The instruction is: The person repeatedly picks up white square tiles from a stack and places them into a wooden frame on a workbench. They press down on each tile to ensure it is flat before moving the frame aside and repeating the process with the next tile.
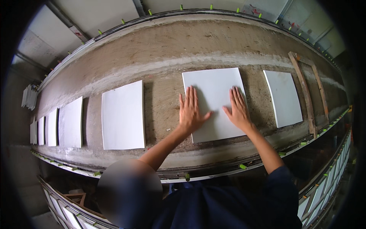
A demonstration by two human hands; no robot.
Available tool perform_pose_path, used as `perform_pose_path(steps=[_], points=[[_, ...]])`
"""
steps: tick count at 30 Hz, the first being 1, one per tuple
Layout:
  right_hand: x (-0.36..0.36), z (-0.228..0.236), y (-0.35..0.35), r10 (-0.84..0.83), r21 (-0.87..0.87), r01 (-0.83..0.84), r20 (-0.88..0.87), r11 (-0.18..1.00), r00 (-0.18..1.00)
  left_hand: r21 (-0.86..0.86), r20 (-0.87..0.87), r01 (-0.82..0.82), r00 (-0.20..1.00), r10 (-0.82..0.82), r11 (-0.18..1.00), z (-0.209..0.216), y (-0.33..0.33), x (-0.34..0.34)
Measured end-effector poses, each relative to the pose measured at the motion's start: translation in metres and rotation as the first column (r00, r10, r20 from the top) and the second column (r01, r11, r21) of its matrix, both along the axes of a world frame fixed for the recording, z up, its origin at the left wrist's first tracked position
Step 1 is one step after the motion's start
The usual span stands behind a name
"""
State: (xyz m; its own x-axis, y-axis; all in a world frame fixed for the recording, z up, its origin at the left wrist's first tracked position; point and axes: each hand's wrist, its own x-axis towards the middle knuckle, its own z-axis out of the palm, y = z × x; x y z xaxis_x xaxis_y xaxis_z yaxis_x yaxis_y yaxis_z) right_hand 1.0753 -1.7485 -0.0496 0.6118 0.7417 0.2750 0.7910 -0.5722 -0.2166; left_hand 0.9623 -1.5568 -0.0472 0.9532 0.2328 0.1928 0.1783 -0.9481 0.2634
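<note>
A white rectangular sheet or thin panel [215,126] lies flat on the long brown table [167,95] in front of me. My left hand [191,114] rests on its left side, fingers stretched out and pointing away. On the right side, my right hand [238,110] lies flat with its thumb spread toward the middle. Neither hand grips anything. Another white panel [124,116] lies to the left, and one more white panel [284,97] is to the right, both apart from my hands.
Several more white panels [71,122] continue in a row toward the far left. An empty wooden frame [305,93] lies at the right. Small green pegs [243,166] line the table's edges. White sheets [29,96] hang or stack at the far left end. A rack [72,217] stands lower left.
</note>
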Motion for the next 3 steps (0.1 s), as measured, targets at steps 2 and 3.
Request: perform_pose_path(steps=[2,3], points=[[0.033,-0.003,0.022,-0.052,0.036,0.052,0.005,0.998,0.999,0.028,0.021,-0.079,0.997,0.078,0.996,-0.003,0.028,0.034],[0.038,-0.003,0.020,-0.061,0.030,0.061,0.006,0.998,0.998,0.022,0.021,-0.070,0.997,0.069,0.997,-0.005,0.027,0.041]])
